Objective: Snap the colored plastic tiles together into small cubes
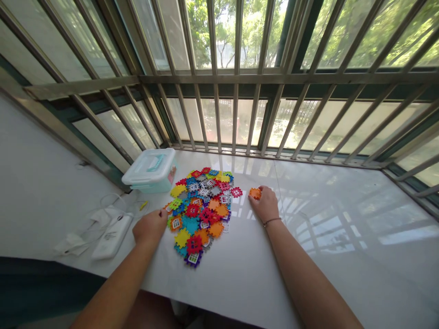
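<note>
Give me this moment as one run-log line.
right hand: on orange piece | left hand: beside colourful pile | lidded box: behind

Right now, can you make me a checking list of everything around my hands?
Surface: shiny white tabletop, with window reflections
Things: colourful notched pieces, heaped and overlapping
Clutter: lidded box, white slab-shaped object, small yellow item
Left hand: curled beside the heap; grip hidden
Right hand: holds an orange piece
Cables: thin, white, looping near the slab-shaped object
Surroundings: metal bars, windows, trees outside
</note>
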A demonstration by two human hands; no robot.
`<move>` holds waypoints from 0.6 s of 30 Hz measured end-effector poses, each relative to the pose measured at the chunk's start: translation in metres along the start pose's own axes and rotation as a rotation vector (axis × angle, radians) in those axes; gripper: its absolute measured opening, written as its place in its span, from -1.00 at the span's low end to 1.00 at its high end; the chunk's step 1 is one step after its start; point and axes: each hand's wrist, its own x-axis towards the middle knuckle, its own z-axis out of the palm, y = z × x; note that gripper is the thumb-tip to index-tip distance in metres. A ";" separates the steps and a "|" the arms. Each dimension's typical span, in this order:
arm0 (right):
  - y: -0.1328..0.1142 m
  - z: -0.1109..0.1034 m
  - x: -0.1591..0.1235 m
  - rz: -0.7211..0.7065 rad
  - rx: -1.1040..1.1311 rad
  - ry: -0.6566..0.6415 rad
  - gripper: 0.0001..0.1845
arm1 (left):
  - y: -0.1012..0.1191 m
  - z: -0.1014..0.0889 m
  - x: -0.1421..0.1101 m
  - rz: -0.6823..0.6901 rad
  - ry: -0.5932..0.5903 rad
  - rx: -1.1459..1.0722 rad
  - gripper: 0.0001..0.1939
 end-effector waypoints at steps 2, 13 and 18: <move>-0.004 -0.002 0.000 0.007 -0.025 -0.020 -0.48 | 0.001 -0.001 0.000 0.000 0.000 0.003 -0.29; -0.007 -0.006 -0.001 0.058 -0.069 -0.053 -0.42 | 0.001 0.000 0.001 -0.025 -0.014 -0.005 -0.29; -0.003 -0.002 -0.001 0.052 -0.036 -0.038 -0.48 | 0.000 0.000 0.002 -0.030 -0.014 -0.006 -0.29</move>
